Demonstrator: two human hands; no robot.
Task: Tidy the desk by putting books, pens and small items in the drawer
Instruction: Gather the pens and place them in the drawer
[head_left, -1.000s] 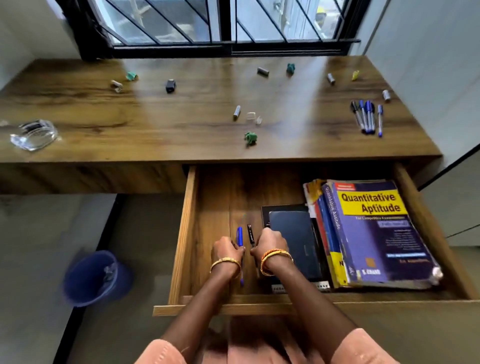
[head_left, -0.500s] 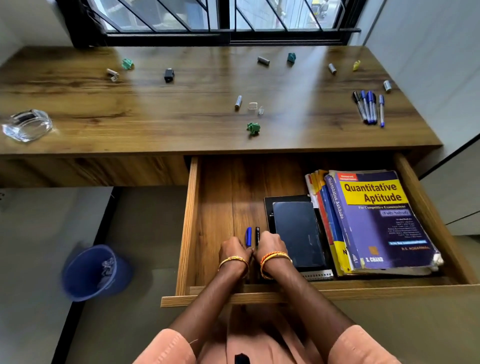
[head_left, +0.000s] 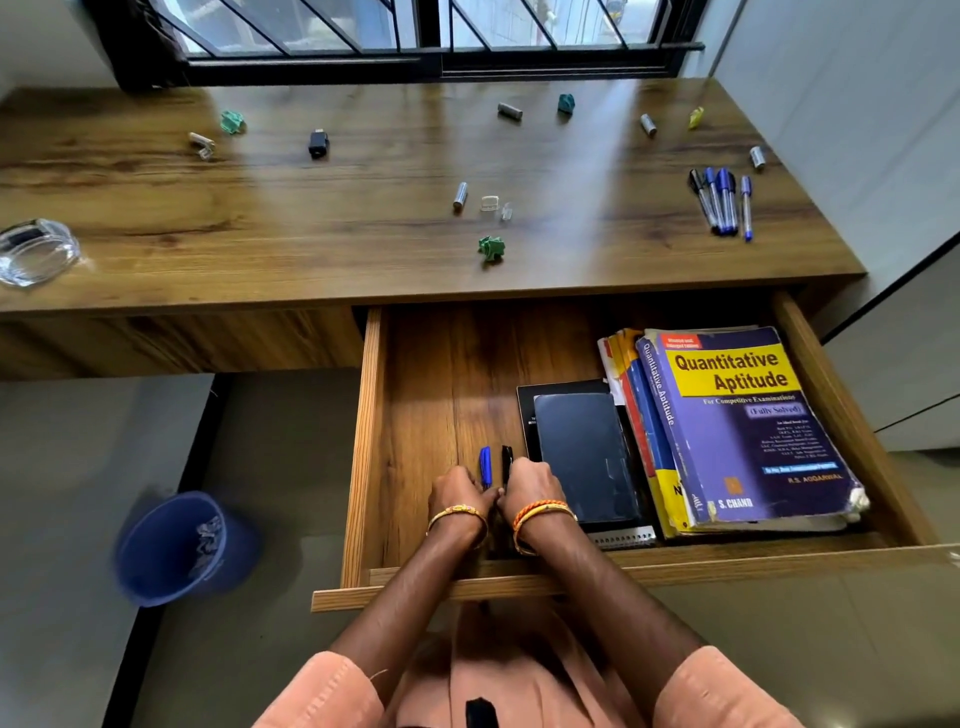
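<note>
- Nearest, both hands lay inside the open drawer (head_left: 371, 447): the left hand (head_left: 460, 496) curled about a blue pen (head_left: 485, 466), the right hand (head_left: 535, 486) about a black pen (head_left: 506, 460); how firmly either gripped could not be told.
- Beside them sat a dark notebook (head_left: 584, 457) and stacked books topped by a worn purple volume (head_left: 748, 426), already stowed.
- Farther off, the desk (head_left: 260, 208) bore four pens (head_left: 722, 202), a green paper wad (head_left: 491, 248), small cylinders and clips: most small items remained.
</note>
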